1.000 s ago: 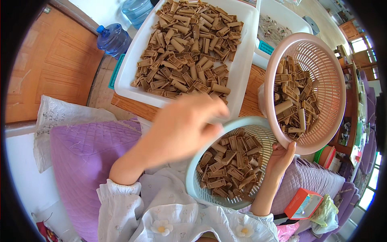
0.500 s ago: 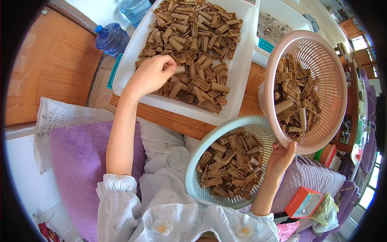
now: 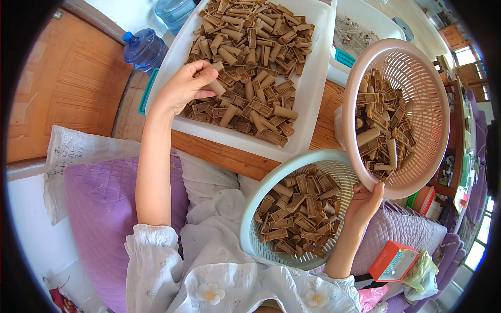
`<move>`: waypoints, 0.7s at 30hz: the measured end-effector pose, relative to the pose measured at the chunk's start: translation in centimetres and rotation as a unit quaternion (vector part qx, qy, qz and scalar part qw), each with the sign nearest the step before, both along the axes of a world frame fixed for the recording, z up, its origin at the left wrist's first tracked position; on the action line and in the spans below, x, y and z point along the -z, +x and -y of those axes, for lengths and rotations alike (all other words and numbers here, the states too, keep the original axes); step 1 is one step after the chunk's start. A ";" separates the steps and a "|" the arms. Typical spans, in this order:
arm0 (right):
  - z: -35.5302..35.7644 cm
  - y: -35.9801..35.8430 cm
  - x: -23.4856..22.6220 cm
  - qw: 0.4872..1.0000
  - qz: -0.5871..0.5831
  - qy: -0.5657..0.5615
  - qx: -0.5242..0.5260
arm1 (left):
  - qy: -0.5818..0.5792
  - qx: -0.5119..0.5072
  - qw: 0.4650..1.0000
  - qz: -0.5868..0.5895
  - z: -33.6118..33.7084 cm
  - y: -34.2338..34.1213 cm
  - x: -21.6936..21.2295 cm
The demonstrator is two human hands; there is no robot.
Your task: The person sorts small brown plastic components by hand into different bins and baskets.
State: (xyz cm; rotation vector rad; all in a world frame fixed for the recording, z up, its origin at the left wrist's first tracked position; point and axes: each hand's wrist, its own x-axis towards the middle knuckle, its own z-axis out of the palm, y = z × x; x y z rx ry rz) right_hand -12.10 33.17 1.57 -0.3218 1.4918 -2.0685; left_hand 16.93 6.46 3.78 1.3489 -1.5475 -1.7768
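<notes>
Left hand pinched around a tan ribbed plastic tube; right hand gripping pink basket.

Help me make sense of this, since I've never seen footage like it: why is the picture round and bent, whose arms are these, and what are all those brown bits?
The camera sits on a person's head and looks down through a fisheye lens, which bends straight edges. Both bare arms are that person's own. The left hand pinches a brown tube-shaped piece over the white tray heaped with such pieces. The right hand grips the rim of a tilted pink basket. A pale green basket rests in the lap. Both baskets hold more brown pieces. Two blue water bottles stand on the floor beyond the tray.
</notes>
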 end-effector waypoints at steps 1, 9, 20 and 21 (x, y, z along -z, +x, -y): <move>0.0 0.0 0.0 1.000 0.010 -0.013 -0.004 | -0.002 -0.017 1.000 0.001 -0.1 0.0 -0.3; 0.0 -0.1 0.1 1.000 0.005 -0.013 -0.002 | -0.046 -0.040 0.989 0.138 0.4 0.7 0.0; -0.1 -0.2 0.3 1.000 0.004 -0.008 0.004 | -0.254 0.205 0.854 0.406 -2.2 -1.8 -1.1; 0.0 -0.2 0.3 1.000 0.008 -0.010 0.002 | -0.261 0.226 0.837 0.424 -2.2 -1.4 -0.5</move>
